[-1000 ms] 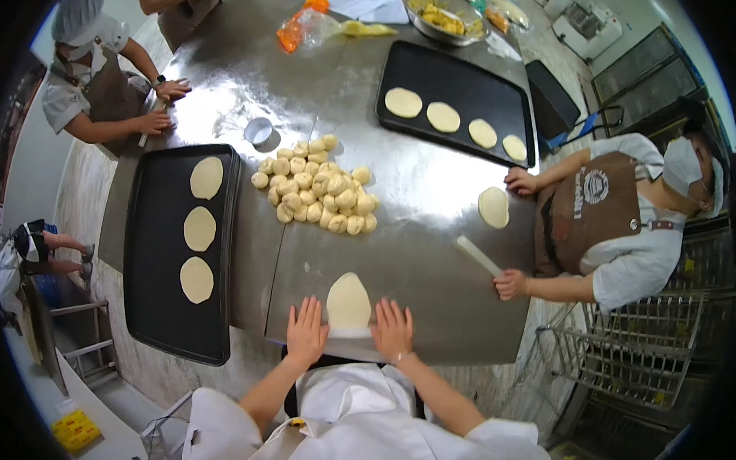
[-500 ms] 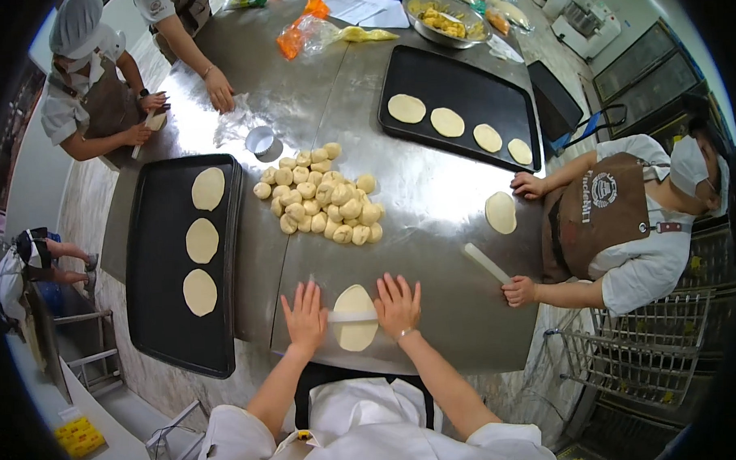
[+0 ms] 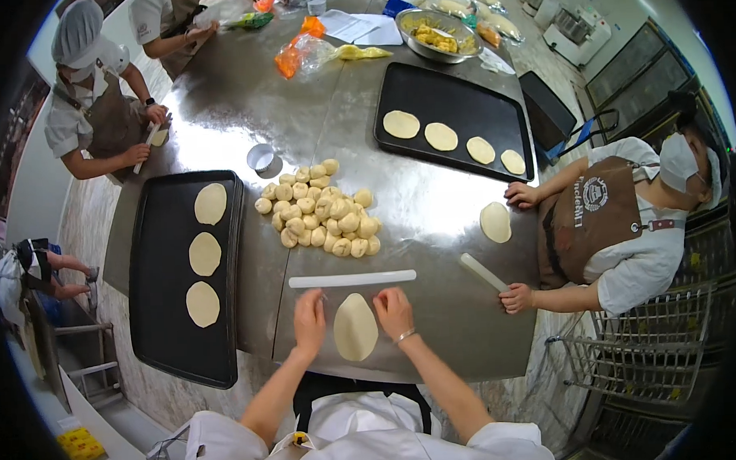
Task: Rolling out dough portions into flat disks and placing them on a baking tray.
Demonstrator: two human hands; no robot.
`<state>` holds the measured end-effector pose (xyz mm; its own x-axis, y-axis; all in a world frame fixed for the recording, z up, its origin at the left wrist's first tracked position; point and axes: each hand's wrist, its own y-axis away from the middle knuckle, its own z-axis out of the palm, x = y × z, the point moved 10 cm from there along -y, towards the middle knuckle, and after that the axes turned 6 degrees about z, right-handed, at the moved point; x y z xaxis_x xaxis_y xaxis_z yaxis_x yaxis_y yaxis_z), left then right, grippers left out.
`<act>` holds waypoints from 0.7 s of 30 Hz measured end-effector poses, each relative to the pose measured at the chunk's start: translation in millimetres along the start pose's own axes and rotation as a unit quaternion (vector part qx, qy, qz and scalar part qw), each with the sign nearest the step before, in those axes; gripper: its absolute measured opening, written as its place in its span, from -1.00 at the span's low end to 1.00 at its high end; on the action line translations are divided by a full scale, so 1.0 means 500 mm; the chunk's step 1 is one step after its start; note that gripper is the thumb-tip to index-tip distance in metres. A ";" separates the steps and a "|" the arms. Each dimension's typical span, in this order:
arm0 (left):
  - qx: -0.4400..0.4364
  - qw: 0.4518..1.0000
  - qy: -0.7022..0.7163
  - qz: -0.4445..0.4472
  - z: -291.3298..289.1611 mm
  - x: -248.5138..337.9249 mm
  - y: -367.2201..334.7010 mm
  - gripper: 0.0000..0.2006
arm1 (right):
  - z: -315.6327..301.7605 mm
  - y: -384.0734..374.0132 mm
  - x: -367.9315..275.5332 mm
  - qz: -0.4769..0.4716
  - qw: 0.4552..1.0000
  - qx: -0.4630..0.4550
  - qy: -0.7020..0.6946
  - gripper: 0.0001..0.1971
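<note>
Expect light, soft dough (image 3: pixel 356 332), easily torn; best held under both side edges. Note curled fingers on left hand (image 3: pixel 310 323) and right hand (image 3: pixel 394 312); cannot tell whether pinching anything.

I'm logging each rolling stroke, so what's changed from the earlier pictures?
The rolling pin moved forward, beyond the flattened dough. The left hand and right hand appear to have let go, now beside the dough. Three rounds stayed on the left tray, four on the far tray.
</note>
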<state>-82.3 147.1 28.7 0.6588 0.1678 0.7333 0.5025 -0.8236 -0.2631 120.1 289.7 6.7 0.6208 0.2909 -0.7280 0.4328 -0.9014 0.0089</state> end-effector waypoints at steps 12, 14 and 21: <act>-0.198 0.957 -0.076 -0.198 0.165 -0.012 0.025 -0.74 | 0.087 0.022 0.022 0.133 0.983 -0.088 -0.094 -0.54; -0.218 0.955 -0.137 -0.147 0.162 0.002 0.035 -0.79 | 0.075 0.011 -0.002 0.053 0.993 -0.090 -0.059 -0.62; -0.140 0.988 0.037 -0.053 0.072 0.062 0.121 -0.84 | 0.038 0.052 -0.083 -0.217 0.964 -0.147 0.038 -0.86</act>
<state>-11.5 122.2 12.9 0.5627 0.2296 0.7942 0.3859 -0.9225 -0.0067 93.0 248.0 24.2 0.3799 0.6535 -0.6547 0.8229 -0.5621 -0.0836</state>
